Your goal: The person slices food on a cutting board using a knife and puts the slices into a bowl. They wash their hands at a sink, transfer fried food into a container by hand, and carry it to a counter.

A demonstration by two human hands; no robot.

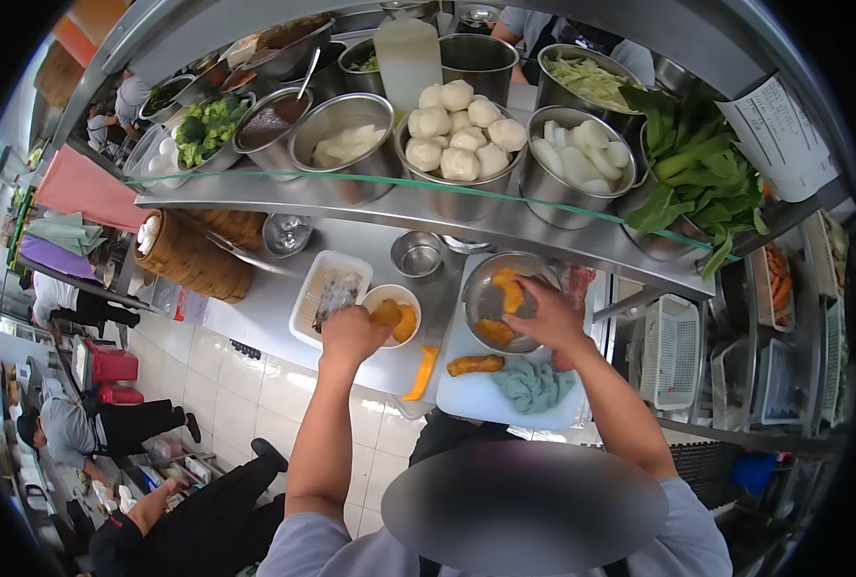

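My left hand point(353, 337) is at the rim of a white bowl point(415, 300), its fingers closed round an orange-yellow piece of food point(386, 314). A second such piece lies in the bowl. My right hand point(549, 315) reaches into a steel bowl point(479, 308) and grips another orange-yellow piece point(509, 291) with its fingertips. One more piece point(494, 332) rests low in that bowl. Below it, a brown-orange elongated piece point(475, 365) and a crumpled green cloth point(534, 387) lie on a white cutting board point(462, 402). An orange strip-like object point(421, 373) lies left of the board.
A white basket point(305, 303) with dark contents and a small steel bowl point(417, 253) stand nearby. Overhead, a shelf point(351, 204) holds white dough balls point(462, 130), leafy greens point(697, 163) and broccoli point(205, 130). Bamboo steamers point(192, 255) stand left; people work beyond.
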